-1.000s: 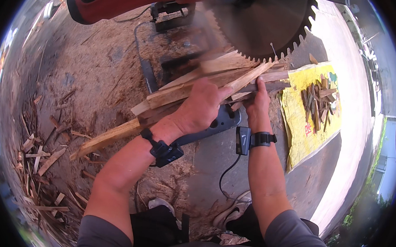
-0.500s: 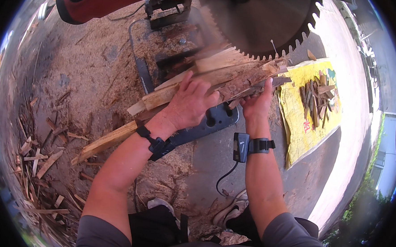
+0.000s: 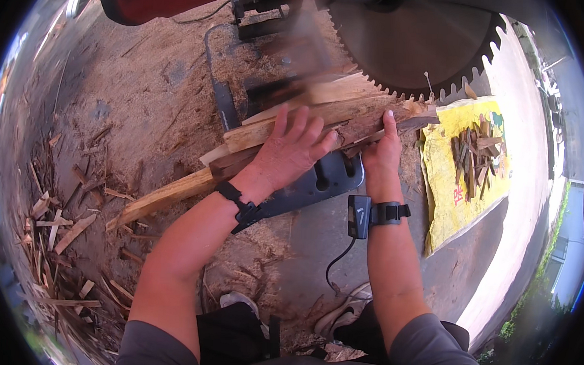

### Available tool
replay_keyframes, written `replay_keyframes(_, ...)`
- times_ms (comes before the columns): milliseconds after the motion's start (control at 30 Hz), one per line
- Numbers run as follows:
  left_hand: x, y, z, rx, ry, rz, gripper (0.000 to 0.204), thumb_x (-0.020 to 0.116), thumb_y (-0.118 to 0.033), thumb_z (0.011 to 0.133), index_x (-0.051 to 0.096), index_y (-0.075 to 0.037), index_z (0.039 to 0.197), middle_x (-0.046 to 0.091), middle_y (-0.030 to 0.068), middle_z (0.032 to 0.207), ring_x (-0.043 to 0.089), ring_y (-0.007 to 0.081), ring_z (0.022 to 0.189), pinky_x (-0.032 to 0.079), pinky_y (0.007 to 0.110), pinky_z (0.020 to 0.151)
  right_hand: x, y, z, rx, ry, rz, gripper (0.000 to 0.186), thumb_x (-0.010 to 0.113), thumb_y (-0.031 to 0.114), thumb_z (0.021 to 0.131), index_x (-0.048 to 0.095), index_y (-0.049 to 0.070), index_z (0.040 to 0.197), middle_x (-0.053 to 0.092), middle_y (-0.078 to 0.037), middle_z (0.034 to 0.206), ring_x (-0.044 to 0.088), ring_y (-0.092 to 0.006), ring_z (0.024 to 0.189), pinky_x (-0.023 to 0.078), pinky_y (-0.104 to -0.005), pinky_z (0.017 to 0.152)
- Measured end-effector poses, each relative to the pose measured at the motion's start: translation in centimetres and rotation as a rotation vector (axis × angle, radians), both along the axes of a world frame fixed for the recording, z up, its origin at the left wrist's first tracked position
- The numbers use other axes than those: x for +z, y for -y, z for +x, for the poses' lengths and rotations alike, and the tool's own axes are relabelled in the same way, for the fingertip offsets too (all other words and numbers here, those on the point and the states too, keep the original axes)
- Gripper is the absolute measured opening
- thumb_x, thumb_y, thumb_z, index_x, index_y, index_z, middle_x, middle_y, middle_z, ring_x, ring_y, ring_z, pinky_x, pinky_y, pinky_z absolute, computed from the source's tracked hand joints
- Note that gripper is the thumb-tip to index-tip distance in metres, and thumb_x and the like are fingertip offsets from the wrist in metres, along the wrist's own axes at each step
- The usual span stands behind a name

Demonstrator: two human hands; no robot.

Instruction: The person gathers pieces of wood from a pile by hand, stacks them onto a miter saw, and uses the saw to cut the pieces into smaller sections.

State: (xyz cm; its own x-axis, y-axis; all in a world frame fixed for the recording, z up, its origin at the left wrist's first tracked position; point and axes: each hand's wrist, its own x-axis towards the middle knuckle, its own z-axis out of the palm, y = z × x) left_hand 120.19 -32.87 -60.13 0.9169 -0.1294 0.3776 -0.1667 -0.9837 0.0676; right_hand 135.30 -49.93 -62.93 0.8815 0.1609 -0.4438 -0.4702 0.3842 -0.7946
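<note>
A bundle of rough wood strips (image 3: 348, 114), some with bark, lies across the black base (image 3: 332, 178) of a saw. My left hand (image 3: 288, 149) rests over the strips with its fingers stretched and spread. Near their right end my right hand (image 3: 382, 154) grips the strips, thumb on top; its other fingers are mostly hidden. Just beyond the strips hangs a large toothed circular saw blade (image 3: 411, 43), close above their right end. A longer pale strip (image 3: 162, 199) slants down to the left, below my left forearm.
The saw's red handle (image 3: 136, 2) spans the upper left. A yellow sack (image 3: 442, 217) on the ground at right bears a pile of short cut wood pieces (image 3: 475, 152). Wood scraps (image 3: 56, 263) lie at lower left, and sawdust (image 3: 153, 63) covers the ground. My shoes (image 3: 345, 311) show below.
My left hand's fingers have spread wider over the strips. My right hand has closed on the strips, its thumb now on top. In the picture, saw and sack have shifted slightly right.
</note>
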Motion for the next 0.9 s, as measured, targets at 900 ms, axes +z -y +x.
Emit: replay_keyframes(900, -0.9, -1.9, -1.8, -0.073, 0.038, -0.137, 0.071, 0.068, -0.017, 0.071, 0.04, -0.03, 0.135, 0.038, 0.0097, 0.135, 0.027, 0.0351, 0.134, 0.012, 0.059, 0.114, 43.2, 3.8, -3.8, 0.344, 1.386, -0.603, 0.047, 0.034, 0.022, 0.101, 0.04, -0.009, 0.135, 0.048, -0.025, 0.135, 0.047, -0.033, 0.127, 0.032, -0.0422, 0.112)
